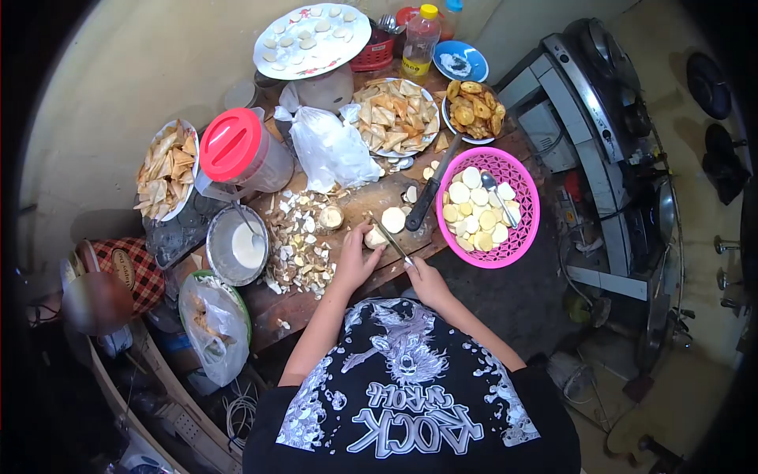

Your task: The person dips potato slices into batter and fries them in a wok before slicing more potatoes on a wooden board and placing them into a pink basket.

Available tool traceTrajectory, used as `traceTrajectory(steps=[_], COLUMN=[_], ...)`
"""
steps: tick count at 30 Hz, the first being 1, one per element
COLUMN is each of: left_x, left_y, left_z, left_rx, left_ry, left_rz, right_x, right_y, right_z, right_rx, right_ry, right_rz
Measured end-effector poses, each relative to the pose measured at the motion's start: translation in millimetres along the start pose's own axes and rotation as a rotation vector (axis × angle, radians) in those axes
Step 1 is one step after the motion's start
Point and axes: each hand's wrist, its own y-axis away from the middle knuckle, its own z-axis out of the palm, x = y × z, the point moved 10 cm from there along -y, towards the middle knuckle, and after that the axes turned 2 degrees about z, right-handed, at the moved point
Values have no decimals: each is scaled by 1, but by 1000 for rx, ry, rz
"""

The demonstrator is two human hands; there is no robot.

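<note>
My left hand (361, 254) is closed around a peeled, pale tuber (376, 238) on the wooden table. My right hand (426, 281) grips a knife (392, 240), its blade lying against the tuber's right side. Just beyond the blade is a round cut slice (393, 220). Another peeled tuber piece (331, 217) rests to the left, beside a spread of peelings (304, 253). A large knife with a black handle (424, 203) lies between my hands and a pink basket (530, 197), which holds many pale slices (479, 210) and a spoon (502, 197).
Folded triangular pastries fill a plate at the back (397, 117) and another at left (168, 171). Fried slices (474, 110) sit in a bowl. A red-lidded pitcher (246, 154), a plastic bag (328, 146) and a bowl of white mixture (246, 251) crowd the left. A stove (588, 95) stands right.
</note>
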Motion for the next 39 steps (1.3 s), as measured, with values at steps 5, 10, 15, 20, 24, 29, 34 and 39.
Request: traceTrajectory(steps=[5,10,15,20,24,29,34,39], left_x=[-8,-8,-5,2,2,-7,-4,0], left_y=[-4,-2,8,14,20,24,24,25], left_z=[1,-5,-5,-14,-16,-12,-12,-13], left_rx=[-15,60,92,177,246,283,274,287], left_ry=[11,22,58,105,78,100,83,73], left_rz=[-29,-51,-28,35,57,52,31,37], right_x=[-9,-16,-31,-50,-54,-54,-56,-57], right_y=[7,9,20,33,34,38,41,43], right_z=[-12,-17,-23,-22,-16,-13,-11,-11], right_rx=[17,54,67,112,113,131,137,125], right_ry=[61,86,100,286,402,472,495,524], right_rz=[29,-23,-48,-143,-149,-153,-168,-136])
